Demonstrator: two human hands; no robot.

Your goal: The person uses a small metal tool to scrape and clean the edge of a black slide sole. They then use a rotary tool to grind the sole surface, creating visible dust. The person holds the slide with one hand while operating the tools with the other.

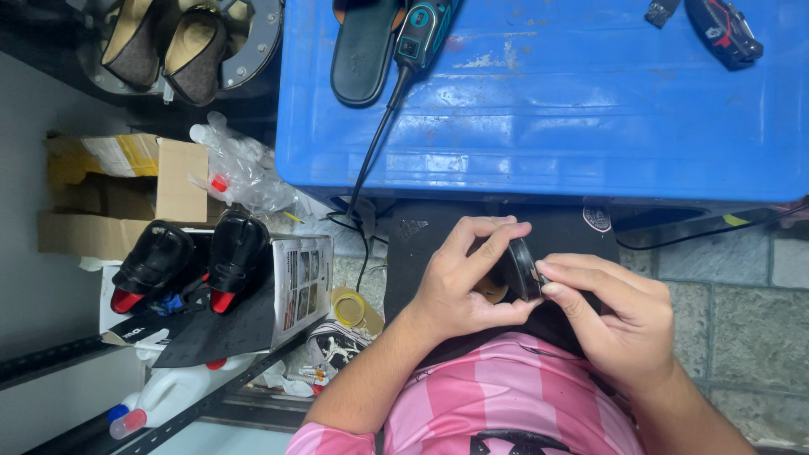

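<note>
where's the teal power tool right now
In the head view the teal power tool lies at the top centre on the blue crate lid, beside a black sandal, its black cord trailing down off the lid.

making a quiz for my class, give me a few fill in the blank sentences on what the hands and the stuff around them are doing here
1. Both hands, left and right, grip a small round black ____-shaped object.
2. The teal power tool lies on a big plastic crate coloured ____.
3. The flat black sandal sole lies to the ____ of that tool.
4. The striped shirt is ____ and white.

Missing words: disc; blue; left; pink
</note>
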